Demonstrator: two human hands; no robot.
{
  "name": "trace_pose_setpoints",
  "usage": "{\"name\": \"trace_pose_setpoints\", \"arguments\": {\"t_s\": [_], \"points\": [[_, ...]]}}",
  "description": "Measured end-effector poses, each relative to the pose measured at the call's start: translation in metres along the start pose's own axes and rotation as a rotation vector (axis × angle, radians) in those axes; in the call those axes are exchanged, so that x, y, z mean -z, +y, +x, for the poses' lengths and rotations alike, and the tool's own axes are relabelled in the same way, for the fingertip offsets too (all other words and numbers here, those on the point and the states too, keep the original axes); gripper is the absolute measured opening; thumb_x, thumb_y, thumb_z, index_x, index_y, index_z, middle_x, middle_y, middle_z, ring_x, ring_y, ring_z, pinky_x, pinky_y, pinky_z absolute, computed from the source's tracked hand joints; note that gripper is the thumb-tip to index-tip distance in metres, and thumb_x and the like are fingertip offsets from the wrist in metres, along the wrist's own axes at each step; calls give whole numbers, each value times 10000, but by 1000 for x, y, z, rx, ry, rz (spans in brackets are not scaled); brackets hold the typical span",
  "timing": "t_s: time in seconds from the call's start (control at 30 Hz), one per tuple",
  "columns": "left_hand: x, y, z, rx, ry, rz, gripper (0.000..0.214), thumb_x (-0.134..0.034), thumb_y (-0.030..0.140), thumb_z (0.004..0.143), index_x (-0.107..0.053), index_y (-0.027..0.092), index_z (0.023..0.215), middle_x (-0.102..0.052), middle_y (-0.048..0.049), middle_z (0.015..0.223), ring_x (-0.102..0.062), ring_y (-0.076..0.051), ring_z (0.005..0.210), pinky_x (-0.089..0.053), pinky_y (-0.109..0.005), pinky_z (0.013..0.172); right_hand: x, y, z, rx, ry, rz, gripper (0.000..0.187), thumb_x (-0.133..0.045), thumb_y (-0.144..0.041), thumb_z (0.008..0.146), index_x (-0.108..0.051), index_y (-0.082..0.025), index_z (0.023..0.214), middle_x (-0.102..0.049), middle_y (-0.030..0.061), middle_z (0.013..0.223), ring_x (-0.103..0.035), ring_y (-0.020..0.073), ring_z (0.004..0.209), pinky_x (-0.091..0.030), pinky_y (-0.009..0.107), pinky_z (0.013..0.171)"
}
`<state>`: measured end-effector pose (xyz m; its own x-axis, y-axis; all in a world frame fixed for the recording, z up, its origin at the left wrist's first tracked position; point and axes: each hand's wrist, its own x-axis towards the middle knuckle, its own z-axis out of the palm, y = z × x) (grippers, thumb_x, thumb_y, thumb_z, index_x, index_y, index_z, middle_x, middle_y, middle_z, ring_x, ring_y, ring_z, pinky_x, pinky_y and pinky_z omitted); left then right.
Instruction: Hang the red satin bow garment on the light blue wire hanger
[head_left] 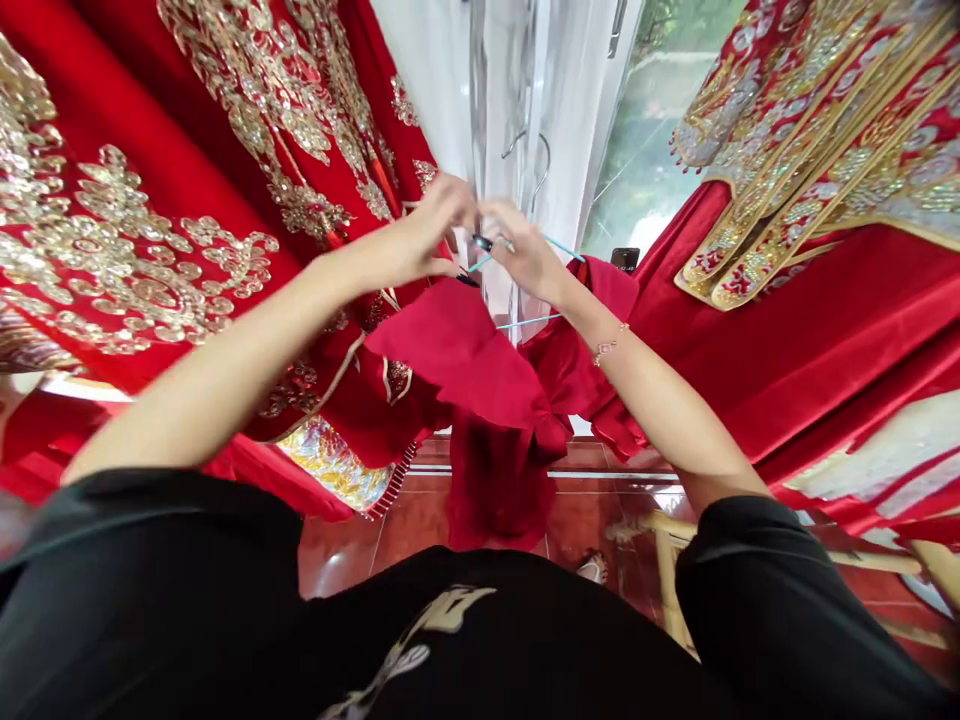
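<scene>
A plain red garment [480,350] hangs in front of me, with a thin light-blue hanger [529,322] inside it. My left hand [431,232] is at the hanger's left side, its fingers bent inward and slightly blurred. Close against it, my right hand [519,248] is closed, fingers curled beside the blue wire. A small dark piece [482,242] shows at the right fingers; whether it is a ring or a clip I cannot tell. What lies between the fingertips is hidden. Just above the hands is a silver hook [548,165].
Red garments with gold sequins [225,270] hang close on the left, and an embroidered red garment [787,230] on the right. Clear upright poles or panels [480,90] stand ahead. A phone [625,258] is behind the garment. A wooden stool-like frame [667,570] stands lower right on the red tiles [420,510].
</scene>
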<state>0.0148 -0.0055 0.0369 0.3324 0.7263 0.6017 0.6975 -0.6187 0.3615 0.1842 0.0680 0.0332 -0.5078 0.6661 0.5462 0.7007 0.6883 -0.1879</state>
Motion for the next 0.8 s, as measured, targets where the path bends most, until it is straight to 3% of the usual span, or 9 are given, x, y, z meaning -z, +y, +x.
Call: {"name": "trace_pose_setpoints", "arguments": {"t_s": [0.1, 0.17, 0.27, 0.37, 0.43, 0.53, 0.67, 0.73, 0.8], "points": [[-5, -5, -15, -10, -39, 43, 423, -521, 402, 1019, -512, 120, 1334, -664, -102, 1155, -547, -287, 1294, -412, -478, 1156, 14, -8, -16, -71, 213, 115, 460, -434, -511, 1001, -489, -310, 1411, -632, 92, 1238, -552, 256, 1219, -454, 454, 1021], [-8, -17, -21, -4, -61, 83, 463, -541, 400, 1006, -486, 129, 1377, -682, -98, 1148, -576, -285, 1260, -429, -461, 1141, 27, -8, -32, -130, 321, 156, 531, -428, -583, 988, -426, -337, 1459, -606, 91, 1296, -538, 260, 1273, -474, 459, 1025], [-12, -39, -21, 47, -109, 177, 564, -591, 399, 971, -447, 118, 1439, -697, -129, 1171, -626, -307, 1187, -452, -486, 1117, 47, 12, -56, -195, 470, 168, 430, -353, -520, 1019, -491, -307, 1366, -578, 103, 1348, -534, 258, 1289, -467, 473, 1051], [-16, -49, -15, 64, -112, 242, 573, -608, 390, 953, -465, 145, 1451, -652, -170, 1322, -589, -354, 1262, -316, -615, 1199, 54, 49, -74, -280, 619, 104, 306, -344, -338, 997, -569, -275, 1196, -547, 122, 1411, -466, 257, 1344, -381, 497, 1141], [-21, -43, -13, 69, -8, 239, 546, -595, 403, 956, -480, 222, 1458, -561, -146, 1473, -462, -371, 1411, -159, -669, 1245, 45, 73, -85, -394, 579, 8, 297, -446, -335, 939, -580, -257, 1191, -511, 138, 1463, -381, 298, 1409, -284, 568, 1188], [-37, -27, -14, 113, 154, 217, 640, -602, 430, 940, -405, 290, 1533, -394, -100, 1622, -235, -363, 1552, -33, -668, 1263, 13, 96, -100, -503, 390, -69, 499, -546, -419, 872, -512, -269, 1347, -456, 142, 1520, -296, 367, 1447, -237, 679, 1158], [-68, -17, -15, 180, 112, 178, 678, -578, 299, 924, -377, 246, 1570, -298, -127, 1668, -113, -378, 1584, 23, -681, 1249, -18, 102, -120, -532, 274, -59, 608, -523, -373, 843, -417, -279, 1434, -506, 135, 1459, -387, 379, 1372, -240, 729, 1138], [-81, -16, -17, 188, 121, 173, 674, -498, 158, 912, -373, 209, 1573, -270, -148, 1675, -98, -363, 1589, 31, -665, 1253, -17, 97, -129, -511, 294, -50, 600, -498, -340, 842, -408, -277, 1431, -513, 128, 1441, -413, 366, 1355, -233, 716, 1159], [-93, -10, -21, 101, 124, 117, 701, -436, 65, 882, -370, 191, 1568, -300, -158, 1655, -145, -335, 1584, -18, -621, 1276, -8, 85, -137, -474, 331, -43, 592, -484, -335, 852, -390, -285, 1434, -488, 125, 1455, -411, 358, 1363, -259, 694, 1163]]}}
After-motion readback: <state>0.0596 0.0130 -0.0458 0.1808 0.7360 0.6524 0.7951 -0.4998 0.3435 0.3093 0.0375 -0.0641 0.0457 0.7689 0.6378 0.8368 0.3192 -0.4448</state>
